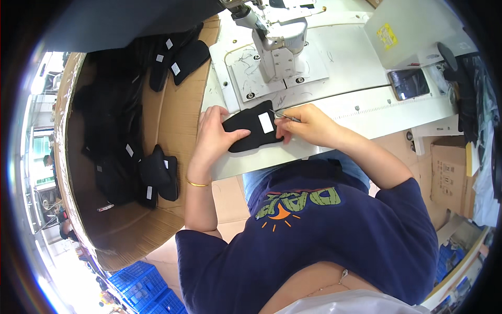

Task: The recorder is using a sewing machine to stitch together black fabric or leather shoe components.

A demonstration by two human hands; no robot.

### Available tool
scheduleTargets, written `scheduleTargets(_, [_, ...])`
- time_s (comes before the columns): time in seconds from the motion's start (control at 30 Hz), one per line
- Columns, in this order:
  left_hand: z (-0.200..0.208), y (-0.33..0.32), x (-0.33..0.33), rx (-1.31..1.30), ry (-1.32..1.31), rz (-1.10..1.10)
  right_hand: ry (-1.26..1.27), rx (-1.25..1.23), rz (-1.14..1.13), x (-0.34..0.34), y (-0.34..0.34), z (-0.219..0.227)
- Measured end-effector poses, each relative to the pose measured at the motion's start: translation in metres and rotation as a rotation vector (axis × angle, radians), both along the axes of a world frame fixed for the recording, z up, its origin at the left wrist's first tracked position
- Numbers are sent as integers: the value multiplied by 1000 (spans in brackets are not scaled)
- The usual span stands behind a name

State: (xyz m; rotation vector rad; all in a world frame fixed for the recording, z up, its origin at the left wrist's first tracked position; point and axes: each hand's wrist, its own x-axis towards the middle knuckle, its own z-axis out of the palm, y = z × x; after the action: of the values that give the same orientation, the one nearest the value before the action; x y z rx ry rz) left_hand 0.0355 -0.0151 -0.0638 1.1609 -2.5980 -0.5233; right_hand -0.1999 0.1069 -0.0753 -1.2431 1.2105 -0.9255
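Note:
A flat black padded fabric piece [247,130] with a white label [266,123] lies at the front edge of the white sewing table. My left hand [215,132] grips its left end, thumb on top and fingers round the far left side. In my right hand [308,124] is a small pointed metal tool [286,116], snips or tweezers, I cannot tell which. Its tip meets the upper right edge of the piece, and the fingertips below it reach that same edge.
Just beyond my hands stands a sewing machine [280,49]. A large cardboard box [172,112] on the left holds several black pieces [189,62] with white labels. A phone [409,84] lies at the table's right. Blue crates [138,287] sit at lower left, another carton [448,175] at right.

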Motion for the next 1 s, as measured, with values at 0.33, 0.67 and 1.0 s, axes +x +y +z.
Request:
scheduleTargets(0.33, [35, 73, -46, -618, 331, -326, -269, -254, -299, 25, 4, 20])
scheduleTargets(0.67, [30, 15, -79, -551, 427, -24, -411, -186, -284, 10, 3, 20])
scheduleTargets(1.0, [11, -13, -70, 294, 750, 150, -133, -282, -522, 6, 6, 7])
